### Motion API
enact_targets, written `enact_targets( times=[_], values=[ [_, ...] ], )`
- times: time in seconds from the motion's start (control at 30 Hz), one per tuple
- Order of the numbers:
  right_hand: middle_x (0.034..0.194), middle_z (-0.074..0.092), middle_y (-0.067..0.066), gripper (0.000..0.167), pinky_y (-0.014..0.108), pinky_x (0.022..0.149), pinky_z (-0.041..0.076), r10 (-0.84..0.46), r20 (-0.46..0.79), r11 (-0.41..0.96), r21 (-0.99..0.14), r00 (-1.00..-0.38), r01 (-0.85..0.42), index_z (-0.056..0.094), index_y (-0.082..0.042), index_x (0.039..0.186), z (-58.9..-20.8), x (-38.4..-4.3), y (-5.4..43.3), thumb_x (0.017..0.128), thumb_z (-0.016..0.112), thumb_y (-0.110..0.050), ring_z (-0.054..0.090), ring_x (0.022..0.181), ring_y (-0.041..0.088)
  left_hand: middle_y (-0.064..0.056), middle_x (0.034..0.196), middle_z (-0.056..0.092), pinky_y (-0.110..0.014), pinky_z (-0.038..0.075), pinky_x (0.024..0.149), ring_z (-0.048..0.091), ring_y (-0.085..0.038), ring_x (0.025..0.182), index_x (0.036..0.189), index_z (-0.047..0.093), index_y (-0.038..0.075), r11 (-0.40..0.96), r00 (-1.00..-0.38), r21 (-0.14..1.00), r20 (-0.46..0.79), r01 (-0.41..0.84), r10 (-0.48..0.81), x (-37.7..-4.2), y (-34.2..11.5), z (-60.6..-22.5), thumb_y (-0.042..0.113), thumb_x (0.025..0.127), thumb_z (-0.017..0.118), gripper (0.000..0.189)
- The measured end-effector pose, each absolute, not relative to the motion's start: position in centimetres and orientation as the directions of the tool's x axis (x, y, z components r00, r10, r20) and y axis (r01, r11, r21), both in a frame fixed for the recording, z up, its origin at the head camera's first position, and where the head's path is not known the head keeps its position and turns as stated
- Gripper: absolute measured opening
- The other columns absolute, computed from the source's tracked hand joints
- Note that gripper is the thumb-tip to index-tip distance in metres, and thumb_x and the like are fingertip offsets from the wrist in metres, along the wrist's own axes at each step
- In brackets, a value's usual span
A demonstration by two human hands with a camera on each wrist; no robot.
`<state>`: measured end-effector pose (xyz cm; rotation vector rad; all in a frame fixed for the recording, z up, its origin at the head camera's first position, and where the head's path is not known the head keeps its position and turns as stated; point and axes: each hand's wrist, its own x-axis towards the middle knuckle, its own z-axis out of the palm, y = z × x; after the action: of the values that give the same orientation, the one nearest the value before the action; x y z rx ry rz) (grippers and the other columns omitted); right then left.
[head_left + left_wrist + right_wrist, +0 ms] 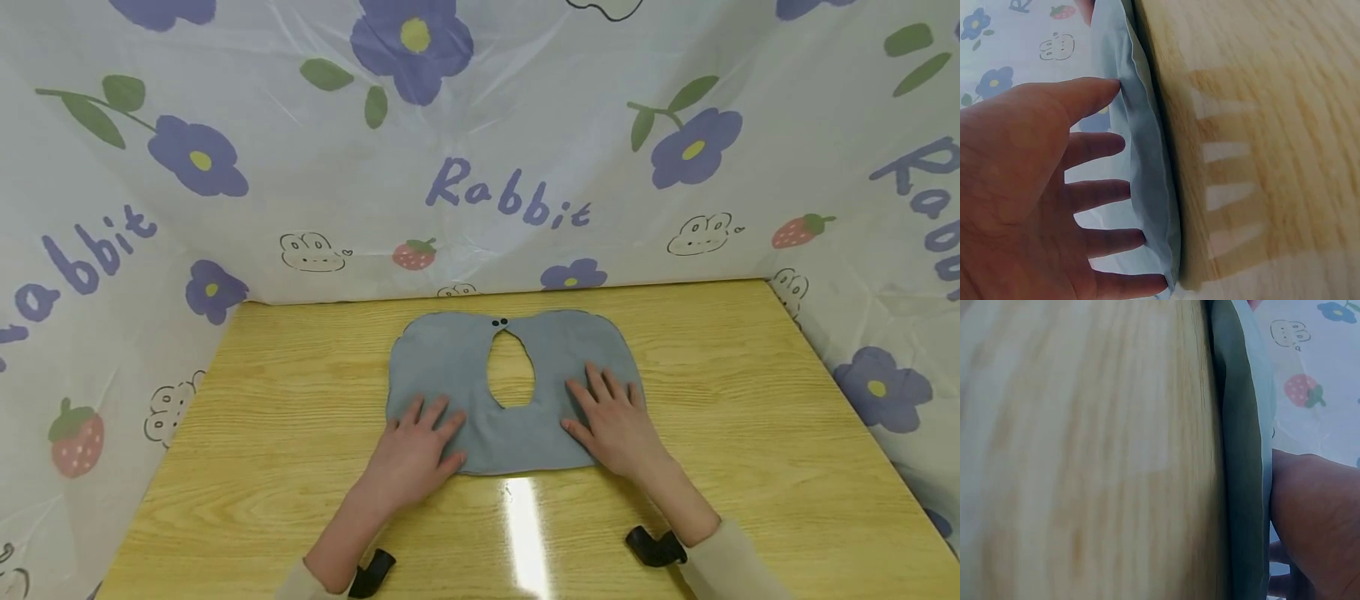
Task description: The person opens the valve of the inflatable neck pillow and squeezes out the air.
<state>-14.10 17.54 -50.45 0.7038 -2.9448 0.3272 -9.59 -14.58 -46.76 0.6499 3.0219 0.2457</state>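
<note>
A grey-blue bib [517, 437] lies spread flat on the wooden table, its oval neck hole in the middle and two dark snaps [499, 322] at the closed top. Spread fingers of my left hand [408, 457] rest on its lower left part. On the lower right part lies my right hand [617, 423], fingers also apart. In the left wrist view, the fingertips of the left hand [1035, 187] touch the bib [1154, 169] near its edge. The right wrist view shows part of the right hand [1319, 515] by the bib's edge [1244, 444]; most of its fingers are hidden.
The wooden table [300, 375] surrounds the bib, with a bright reflection at the front. White sheeting [510, 250] printed with flowers, strawberries and rabbits stands behind and at both sides. A black curved piece [372, 573] sits by the left wrist, another [654, 547] by the right.
</note>
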Motion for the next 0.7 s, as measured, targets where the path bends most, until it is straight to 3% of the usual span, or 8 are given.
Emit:
enact_targets(
  times=[0.5, 0.7],
  values=[
    [0.155, 0.040, 0.028, 0.061, 0.074, 0.105, 0.030, -0.425, 0.100, 0.879, -0.191, -0.899, -0.437, 0.053, -0.006, 0.150, -50.50, -14.08, 17.40, 0.101, 0.064, -0.042, 0.039, 0.141, 0.049, -0.018, 0.154, 0.047, -0.076, 0.039, 0.099, 0.036, -0.054, 0.141, 0.144, 0.062, 0.013, 0.915, -0.923, 0.192, -0.085, 0.355, 0.376, -9.74, -14.38, -47.36, 0.044, 0.096, 0.071, 0.057],
    [0.156, 0.038, 0.030, 0.063, 0.077, 0.104, 0.030, -0.416, 0.089, 0.869, -0.252, -0.905, -0.425, 0.050, -0.005, 0.151, -50.10, -14.56, 18.29, 0.101, 0.066, -0.041, 0.038, 0.140, 0.051, -0.018, 0.155, 0.046, -0.076, 0.038, 0.100, 0.035, -0.053, 0.142, 0.145, 0.061, 0.013, 0.911, -0.916, 0.203, -0.106, 0.360, 0.386, -9.87, -14.48, -47.27, 0.046, 0.097, 0.070, 0.059]
  ],
)
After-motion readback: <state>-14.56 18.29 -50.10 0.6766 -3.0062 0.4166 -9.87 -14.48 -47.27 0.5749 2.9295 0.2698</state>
